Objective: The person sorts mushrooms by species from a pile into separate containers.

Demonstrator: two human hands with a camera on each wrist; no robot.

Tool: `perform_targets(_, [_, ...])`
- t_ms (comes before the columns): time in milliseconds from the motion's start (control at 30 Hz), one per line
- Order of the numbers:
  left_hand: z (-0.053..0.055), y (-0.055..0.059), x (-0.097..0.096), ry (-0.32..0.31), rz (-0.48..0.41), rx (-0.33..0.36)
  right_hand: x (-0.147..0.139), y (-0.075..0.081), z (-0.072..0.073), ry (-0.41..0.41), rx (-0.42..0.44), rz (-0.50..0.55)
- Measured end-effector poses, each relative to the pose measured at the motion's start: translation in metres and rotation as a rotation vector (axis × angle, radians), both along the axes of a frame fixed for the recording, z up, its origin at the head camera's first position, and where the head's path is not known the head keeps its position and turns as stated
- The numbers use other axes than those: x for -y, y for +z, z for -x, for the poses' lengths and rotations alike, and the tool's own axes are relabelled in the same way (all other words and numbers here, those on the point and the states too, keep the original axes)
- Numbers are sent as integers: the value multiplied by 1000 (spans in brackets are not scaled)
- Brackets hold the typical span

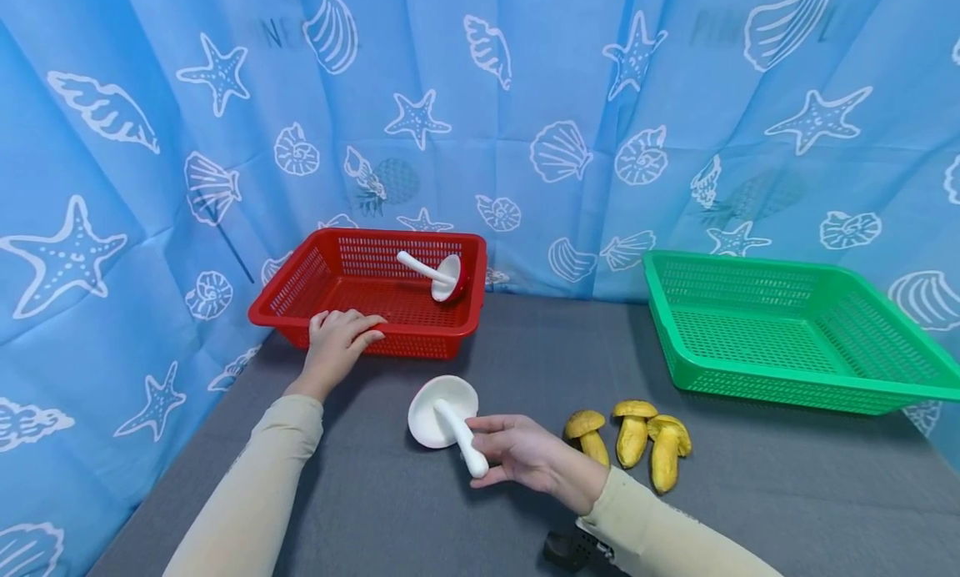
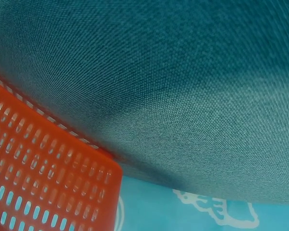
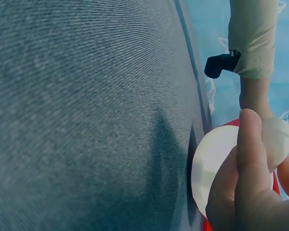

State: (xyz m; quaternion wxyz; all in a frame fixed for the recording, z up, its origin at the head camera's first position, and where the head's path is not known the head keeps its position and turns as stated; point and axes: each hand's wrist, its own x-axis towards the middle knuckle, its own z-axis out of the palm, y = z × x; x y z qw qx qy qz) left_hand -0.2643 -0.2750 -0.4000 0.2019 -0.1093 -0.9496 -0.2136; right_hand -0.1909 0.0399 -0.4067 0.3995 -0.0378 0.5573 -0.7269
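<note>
three yellow mushrooms (image 1: 632, 435) lie near the right hand (image 1: 521, 454).

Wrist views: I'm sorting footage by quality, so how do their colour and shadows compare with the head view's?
Head view: the cloth looks grey, with soft shadow near the red basket; left wrist view: the cloth looks teal, darker toward the top; right wrist view: bluish again, with a dark shadow on the cloth beside the mushroom in the right hand.
</note>
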Motion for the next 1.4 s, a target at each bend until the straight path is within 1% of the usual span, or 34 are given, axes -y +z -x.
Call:
perform_targets(200, [-1, 0, 0, 2, 3, 3, -2, 3, -1, 2, -20, 15])
perform_targets(467, [0, 0, 0, -16, -11, -8, -4, 10, -2, -12, -27, 27])
perform_targets(633, [0, -2, 1, -9, -10, -15, -7, 19, -1, -4, -38, 37])
perform_targets(967, [0, -1, 1, -5, -6, -17, -8, 36, 0, 17, -65, 105])
perform_targets(1400, [0, -2, 0, -24, -10, -30, -10, 59, 7, -14, -96, 132])
